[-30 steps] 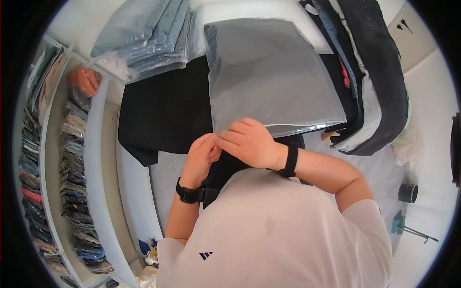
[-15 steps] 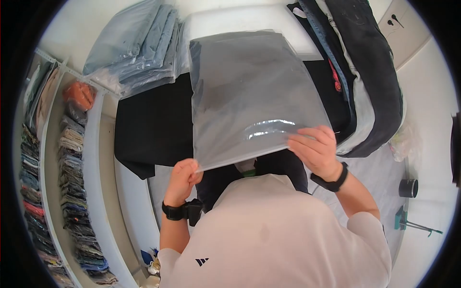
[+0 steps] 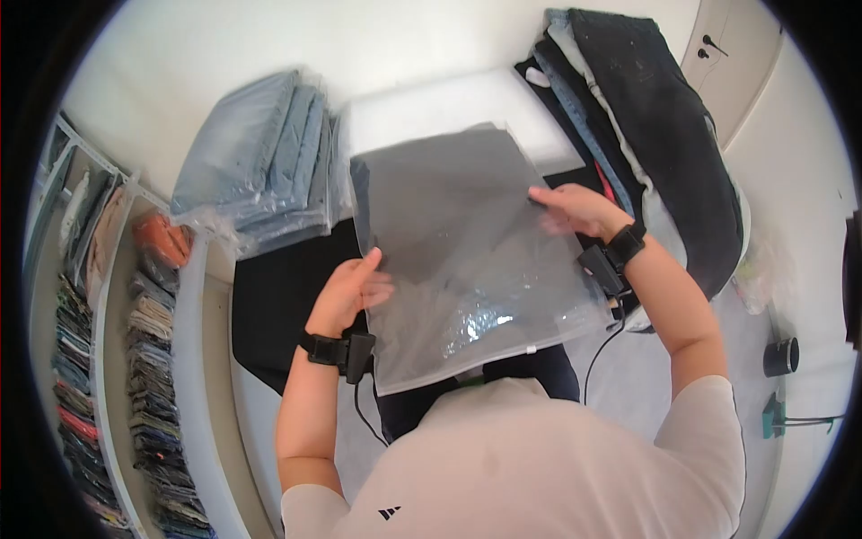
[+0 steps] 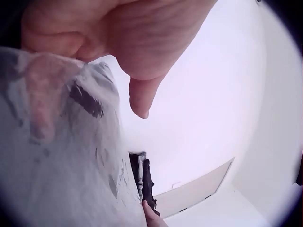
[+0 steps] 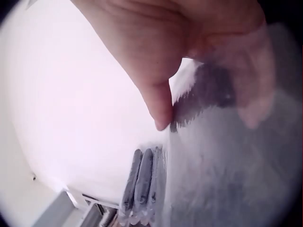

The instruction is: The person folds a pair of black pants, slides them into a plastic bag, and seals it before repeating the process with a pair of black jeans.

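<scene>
A clear zip-top plastic bag [image 3: 449, 242] with a flat dark grey garment inside lies between my hands, its slider [image 3: 531, 349] on the edge nearest my body. At the bag's left side, my left hand [image 3: 346, 292] has its thumb raised, clear of the plastic. Its other fingers [image 4: 45, 113] show through the clear margin, behind the bag. My right hand [image 3: 584, 213] is at the far right side, thumb tip right at the bag's edge. Through the plastic, its straight fingers [image 5: 255, 101] appear behind the bag, spread apart from the thumb.
Bagged, folded jeans [image 3: 260, 162] are stacked at the back left of the black-covered table [image 3: 292, 296]. White plastic sheets [image 3: 431, 108] lie behind the bag. Dark and denim trousers [image 3: 646, 117] are piled at the right. Shelves [image 3: 153, 359] of bagged clothes stand left.
Both hands first met at the bag's near edge, then spread to its two near corners. Now they have moved up along its sides, and the near edge has come closer to my body.
</scene>
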{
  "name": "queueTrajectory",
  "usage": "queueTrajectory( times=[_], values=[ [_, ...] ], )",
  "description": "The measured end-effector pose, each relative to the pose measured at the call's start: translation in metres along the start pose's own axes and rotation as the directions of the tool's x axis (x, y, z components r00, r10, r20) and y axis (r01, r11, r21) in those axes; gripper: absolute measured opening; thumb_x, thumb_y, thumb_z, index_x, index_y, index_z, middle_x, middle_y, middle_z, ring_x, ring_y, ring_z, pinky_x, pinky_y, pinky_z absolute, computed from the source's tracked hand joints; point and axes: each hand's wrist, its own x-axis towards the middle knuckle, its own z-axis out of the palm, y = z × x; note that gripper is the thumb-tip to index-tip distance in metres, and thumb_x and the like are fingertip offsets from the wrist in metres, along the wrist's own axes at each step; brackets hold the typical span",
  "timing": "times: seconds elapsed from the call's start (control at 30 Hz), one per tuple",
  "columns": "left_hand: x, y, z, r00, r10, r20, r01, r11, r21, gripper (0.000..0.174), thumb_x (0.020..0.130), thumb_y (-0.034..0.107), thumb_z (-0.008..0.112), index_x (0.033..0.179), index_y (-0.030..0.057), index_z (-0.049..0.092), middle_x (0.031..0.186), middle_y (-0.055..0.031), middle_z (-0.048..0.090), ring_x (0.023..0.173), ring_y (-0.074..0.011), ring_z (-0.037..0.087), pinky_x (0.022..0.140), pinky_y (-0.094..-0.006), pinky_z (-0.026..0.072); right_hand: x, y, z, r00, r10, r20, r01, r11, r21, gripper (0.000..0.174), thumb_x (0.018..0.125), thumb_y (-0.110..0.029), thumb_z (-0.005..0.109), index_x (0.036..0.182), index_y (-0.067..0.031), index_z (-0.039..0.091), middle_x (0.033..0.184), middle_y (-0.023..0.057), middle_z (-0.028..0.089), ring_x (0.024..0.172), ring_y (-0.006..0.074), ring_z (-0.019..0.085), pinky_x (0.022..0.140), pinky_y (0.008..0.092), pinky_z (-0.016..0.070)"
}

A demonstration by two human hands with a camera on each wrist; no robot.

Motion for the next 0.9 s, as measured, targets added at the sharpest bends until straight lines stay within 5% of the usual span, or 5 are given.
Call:
queueTrajectory(
  times=[0.2, 0.4, 0.6, 0.83, 0.9],
  values=[
    [0.028, -0.004, 0.004, 0.999, -0.048, 0.019, 0.049, 0.997, -0.053, 0.049, 0.083, 0.032, 0.072, 0.109, -0.0055, 0.053, 0.096, -0.0096, 0.059, 0.084, -0.0169, 0.062, 0.071, -0.0273, 0.0536, 0.024, 0.014, -0.003, 0.968, -0.001, 0.251, -0.095, 0.924, 0.371, 0.037, 0.082, -0.01, 0.071, 0.111, 0.0049, 0.056, 0.107, 0.0141, 0.062, 0.092, 0.0222, 0.064, 0.072, 0.0272, 0.0551],
    [0.038, -0.022, 0.009, 0.994, 0.102, -0.031, -0.105, 0.983, -0.147, 0.025, 0.083, 0.016, 0.071, 0.097, 0.0001, 0.057, 0.072, 0.0019, 0.054, 0.052, -0.0035, 0.041, 0.044, -0.0191, 0.028, 0.021, 0.022, -0.002, 0.985, -0.066, 0.161, 0.008, 0.941, 0.337, 0.026, 0.083, -0.005, 0.067, 0.107, -0.001, 0.057, 0.095, 0.0066, 0.062, 0.082, 0.0151, 0.063, 0.06, 0.0208, 0.0512],
    [-0.006, -0.016, 0.014, 0.965, 0.262, 0.001, -0.257, 0.948, -0.187, 0.019, 0.084, 0.008, 0.067, 0.1, 0.0029, 0.057, 0.072, 0.0039, 0.054, 0.051, -0.0021, 0.04, 0.043, -0.0185, 0.0271, -0.035, 0.021, 0.008, 0.966, -0.186, 0.177, 0.12, 0.937, 0.328, 0.025, 0.083, -0.004, 0.066, 0.106, -0.0021, 0.056, 0.08, 0.0073, 0.064, 0.063, 0.0082, 0.057, 0.045, 0.0186, 0.0419],
    [-0.05, -0.05, -0.009, 0.985, 0.126, -0.121, -0.113, 0.987, 0.112, 0.025, 0.092, 0.013, 0.057, 0.114, -0.0009, 0.055, 0.08, -0.0037, 0.06, 0.054, -0.0041, 0.048, 0.046, -0.0179, 0.0362, -0.08, 0.076, 0.013, 0.991, -0.134, 0.01, 0.124, 0.94, 0.318, 0.023, 0.087, -0.012, 0.064, 0.107, -0.0016, 0.057, 0.08, 0.0076, 0.064, 0.062, 0.006, 0.055, 0.05, 0.021, 0.0451],
    [-0.057, -0.057, -0.02, 0.952, 0.243, -0.185, -0.188, 0.943, 0.274, 0.029, 0.094, 0.012, 0.053, 0.12, -0.0013, 0.054, 0.083, -0.0049, 0.06, 0.057, -0.0044, 0.051, 0.048, -0.0175, 0.0392, -0.09, 0.089, -0.002, 0.81, -0.486, -0.328, 0.416, 0.871, -0.262, 0.037, 0.086, -0.009, 0.064, 0.12, -0.0008, 0.053, 0.088, 0.0081, 0.065, 0.072, 0.0094, 0.06, 0.062, 0.0216, 0.0485]
  ],
)
